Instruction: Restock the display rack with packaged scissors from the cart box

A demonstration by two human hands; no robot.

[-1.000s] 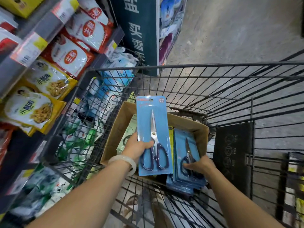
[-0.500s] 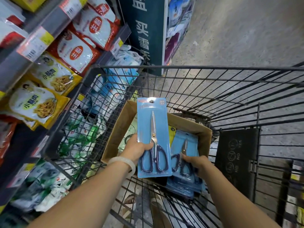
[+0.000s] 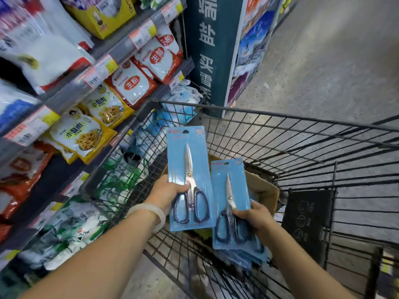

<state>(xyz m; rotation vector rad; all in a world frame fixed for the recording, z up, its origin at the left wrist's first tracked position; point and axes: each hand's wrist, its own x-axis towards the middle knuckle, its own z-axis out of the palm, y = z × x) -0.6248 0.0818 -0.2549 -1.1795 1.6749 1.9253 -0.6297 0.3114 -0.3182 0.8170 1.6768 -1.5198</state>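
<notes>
The left hand (image 3: 167,194) grips a blue carded pack of scissors (image 3: 190,178) by its lower left edge, thumb across the card near the dark handles; the red print at the card's top is too small to read. The right hand (image 3: 255,216) pinches a second scissors pack (image 3: 232,201) (a stack of like cards seems to lie under it) above the cardboard box (image 3: 262,188) in the wire cart (image 3: 302,134). On the shelves (image 3: 64,93) to the left, white bags read 生粉 and yellow pouches 小酥肉. A dark sign (image 3: 208,50) shows 盐 and 买. Bare floor (image 3: 323,61) lies open ahead of the cart's front rim.
</notes>
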